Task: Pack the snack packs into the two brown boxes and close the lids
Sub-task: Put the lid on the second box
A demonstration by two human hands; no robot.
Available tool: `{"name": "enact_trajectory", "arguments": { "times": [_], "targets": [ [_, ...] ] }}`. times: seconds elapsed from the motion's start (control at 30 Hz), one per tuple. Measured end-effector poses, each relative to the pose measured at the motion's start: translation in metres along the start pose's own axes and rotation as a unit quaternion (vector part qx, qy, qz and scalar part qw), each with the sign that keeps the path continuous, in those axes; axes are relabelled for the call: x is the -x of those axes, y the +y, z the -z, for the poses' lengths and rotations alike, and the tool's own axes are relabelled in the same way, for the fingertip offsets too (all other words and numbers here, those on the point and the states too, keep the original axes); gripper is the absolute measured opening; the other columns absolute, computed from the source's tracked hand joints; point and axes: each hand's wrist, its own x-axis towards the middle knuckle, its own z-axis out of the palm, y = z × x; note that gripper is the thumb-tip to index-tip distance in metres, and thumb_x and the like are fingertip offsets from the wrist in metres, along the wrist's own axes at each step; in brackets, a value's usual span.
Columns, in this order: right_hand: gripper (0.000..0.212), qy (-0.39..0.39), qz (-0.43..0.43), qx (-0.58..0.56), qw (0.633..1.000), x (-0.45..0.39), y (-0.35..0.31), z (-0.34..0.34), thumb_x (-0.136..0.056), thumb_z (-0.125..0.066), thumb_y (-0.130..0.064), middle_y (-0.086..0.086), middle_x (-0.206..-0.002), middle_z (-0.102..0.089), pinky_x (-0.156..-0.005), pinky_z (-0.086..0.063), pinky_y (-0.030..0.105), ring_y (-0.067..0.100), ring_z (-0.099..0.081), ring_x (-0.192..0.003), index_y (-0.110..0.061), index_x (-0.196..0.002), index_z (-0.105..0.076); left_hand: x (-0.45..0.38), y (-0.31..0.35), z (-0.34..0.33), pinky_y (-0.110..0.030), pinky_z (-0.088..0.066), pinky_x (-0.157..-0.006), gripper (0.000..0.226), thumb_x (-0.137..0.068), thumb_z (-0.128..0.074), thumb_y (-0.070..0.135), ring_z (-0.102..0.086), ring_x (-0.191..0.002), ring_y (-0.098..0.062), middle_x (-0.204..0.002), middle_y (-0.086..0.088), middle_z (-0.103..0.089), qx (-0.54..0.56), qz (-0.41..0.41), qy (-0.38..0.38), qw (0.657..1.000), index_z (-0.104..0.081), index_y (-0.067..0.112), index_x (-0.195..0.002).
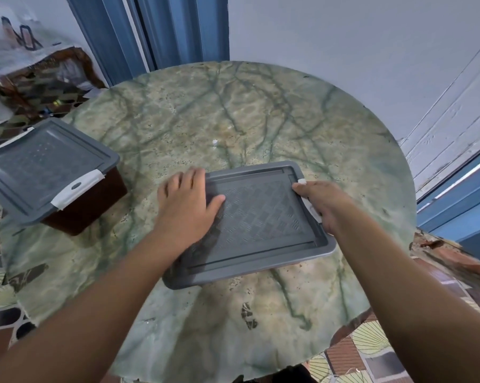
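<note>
Two brown boxes with grey lids stand on a round green marble table (233, 111). The left box (95, 205) sits near the table's left edge, its grey lid (45, 167) on and a white latch (78, 186) folded down at its near side. The second box is under the grey lid (261, 225) in the middle; its brown body is hidden. My left hand (189, 205) grips the lid's left edge, thumb on top. My right hand (324, 203) grips the white latch (310, 205) at the lid's right edge. No snack packs are visible.
A blue door frame (161, 31) and a pale wall stand behind the table. A cluttered low stand (39, 78) sits at the far left. Patterned floor tiles (371, 355) surround the table, and broken bricks (454, 255) lie at the right.
</note>
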Motion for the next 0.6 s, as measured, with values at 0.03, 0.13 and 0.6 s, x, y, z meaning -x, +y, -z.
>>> {"name": "enact_trajectory", "arguments": {
  "times": [0.03, 0.13, 0.6],
  "targets": [
    [0.031, 0.001, -0.002, -0.003, 1.0, 0.001, 0.0, 0.0, -0.095, -0.074, -0.025, 0.009, -0.112, -0.067, -0.088, -0.057, 0.054, 0.028, -0.064, -0.098, -0.006, -0.119, -0.068, -0.016, 0.0, 0.0, -0.053, -0.031, -0.113, 0.068, -0.099, -0.033, 0.067, -0.041, -0.137, -0.031, -0.151, -0.008, -0.045, 0.0, -0.031, 0.0, 1.0, -0.036, 0.021, -0.148],
    [0.027, 0.003, 0.006, -0.007, 1.0, 0.0, 0.001, 0.0, -0.096, -0.074, -0.023, 0.006, -0.1, -0.066, -0.072, -0.057, 0.041, 0.019, -0.062, -0.084, -0.005, -0.115, -0.068, -0.056, 0.0, 0.001, -0.037, -0.045, -0.072, 0.054, -0.096, -0.036, 0.073, -0.063, -0.083, -0.021, -0.089, 0.002, -0.064, 0.04, -0.056, -0.05, 0.996, -0.056, 0.023, -0.1],
    [0.08, 0.258, 0.231, 0.245, 0.906, -0.008, 0.002, -0.009, -0.088, -0.068, -0.062, 0.015, -0.146, -0.031, -0.112, -0.026, 0.042, 0.038, -0.03, -0.135, -0.017, -0.147, -0.036, -0.055, -0.008, -0.006, -0.036, -0.039, -0.064, 0.076, -0.094, -0.028, 0.079, -0.061, -0.076, -0.029, -0.081, -0.008, -0.065, 0.058, 0.124, -0.107, 0.985, -0.061, 0.012, -0.08]
  ]
}}
